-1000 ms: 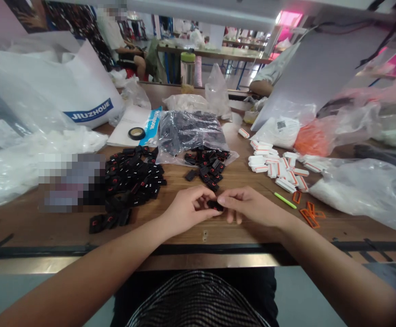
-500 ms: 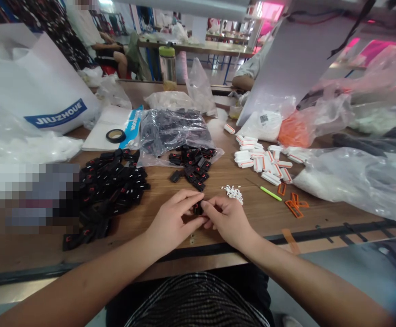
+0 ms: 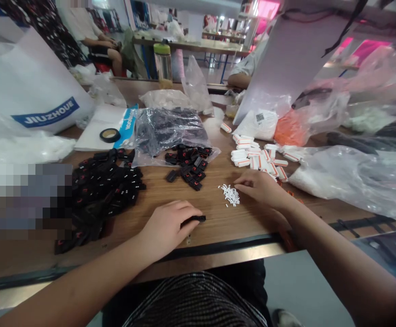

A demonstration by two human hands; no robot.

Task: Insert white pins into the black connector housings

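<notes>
My left hand (image 3: 172,225) is closed around a black plastic connector (image 3: 198,218), whose end shows between the thumb and fingers just above the table. My right hand (image 3: 257,186) is at the right edge of a small heap of tiny white plastic pegs (image 3: 231,195). Its thumb and fingertips are pinched together; anything between them is too small to make out. Behind the heap lie several white plastic pieces with orange strips (image 3: 252,159). Loose black connectors (image 3: 187,170) spill from a clear bag of connectors (image 3: 170,129) beyond my left hand.
A large pile of black connectors (image 3: 107,186) spreads on the left. Black tape (image 3: 110,135) lies on paper behind it. Clear bags of white parts (image 3: 340,175) and an orange-filled bag (image 3: 291,129) stand right. A bottle (image 3: 163,66) is at the back. Other people sit beyond.
My right hand has left the connector and moved right to the white pegs. My left hand keeps hold of the connector, which now lies flatter. The view has shifted slightly.
</notes>
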